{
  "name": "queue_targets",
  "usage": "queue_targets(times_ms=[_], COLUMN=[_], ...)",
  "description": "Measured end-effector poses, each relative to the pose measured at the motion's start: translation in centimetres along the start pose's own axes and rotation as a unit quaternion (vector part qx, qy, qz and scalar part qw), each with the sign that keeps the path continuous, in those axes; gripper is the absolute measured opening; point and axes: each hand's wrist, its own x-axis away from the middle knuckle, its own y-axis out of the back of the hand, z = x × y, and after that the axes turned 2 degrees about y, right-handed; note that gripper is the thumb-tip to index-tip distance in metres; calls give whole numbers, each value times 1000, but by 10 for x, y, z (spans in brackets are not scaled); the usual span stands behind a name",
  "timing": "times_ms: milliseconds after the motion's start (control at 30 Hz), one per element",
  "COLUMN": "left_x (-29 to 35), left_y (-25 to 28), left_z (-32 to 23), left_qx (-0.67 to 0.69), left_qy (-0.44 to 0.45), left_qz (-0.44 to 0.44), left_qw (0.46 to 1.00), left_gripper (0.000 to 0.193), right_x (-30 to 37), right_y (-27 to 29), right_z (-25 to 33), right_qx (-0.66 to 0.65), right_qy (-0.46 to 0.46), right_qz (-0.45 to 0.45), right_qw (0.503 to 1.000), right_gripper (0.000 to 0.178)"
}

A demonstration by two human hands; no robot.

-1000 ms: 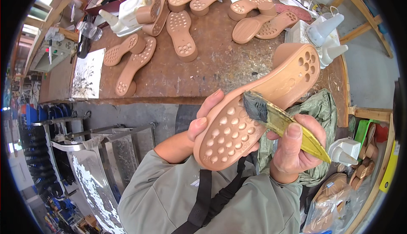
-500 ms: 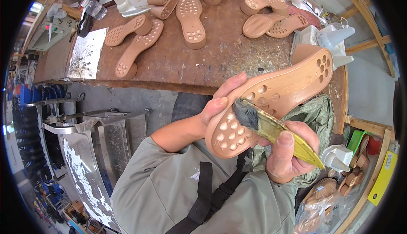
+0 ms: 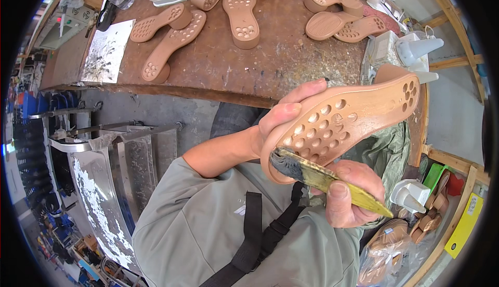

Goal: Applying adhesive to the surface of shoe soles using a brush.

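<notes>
Down the tan sole (image 3: 358, 111) toward its toe slid the yellow brush (image 3: 313, 175), pinched in the right hand (image 3: 365, 177) — and the sole, gripped by the left hand (image 3: 276, 121) near the bench (image 3: 218, 79), dimples showing, slanted lengthwise from toe, lower left, to heel, upper right.

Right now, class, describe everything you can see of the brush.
The brush has a flat yellow handle, stained darker near the bristles and tapering to a point at its far end. The bristles look dark grey, clumped and coated. It slants, bristle end toward upper left, appearing to rest on the toe end of the tan sole. The right hand grips the handle.
</notes>
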Motion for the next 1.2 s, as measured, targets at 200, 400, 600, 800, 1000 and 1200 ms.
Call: queue_targets(times_ms=[200, 400, 600, 800, 1000, 1200], left_x=[-11, -15, -17, -16, -17, -22], left_y=[-9, 10, 11, 23, 16, 23], left_z=[-4, 16, 9, 23, 19, 24], left_qx=[-46, -346, -497, -414, -478, -386], left_qy=[4, -226, -304, -284, -286, -279], left_qz=[-34, 46, 119, 148, 140, 152], left_qw=[998, 909, 804, 852, 819, 866], left_gripper=[71, 94, 104, 106, 104, 106], right_x=[-21, -13, -19, -28, -23, -29], right_y=[-1, 4, 16, 23, 32, 26], right_z=[10, 0, -5, -2, 9, 4], right_qx=[-13, -24, -5, -17, 5, -23], right_qy=[-88, -13, 49, 77, -19, 10], right_qz=[-105, -55, 69, 138, 92, 137], right_qw=[991, 998, 996, 987, 996, 990], right_gripper=[19, 21, 25, 25, 26, 30])
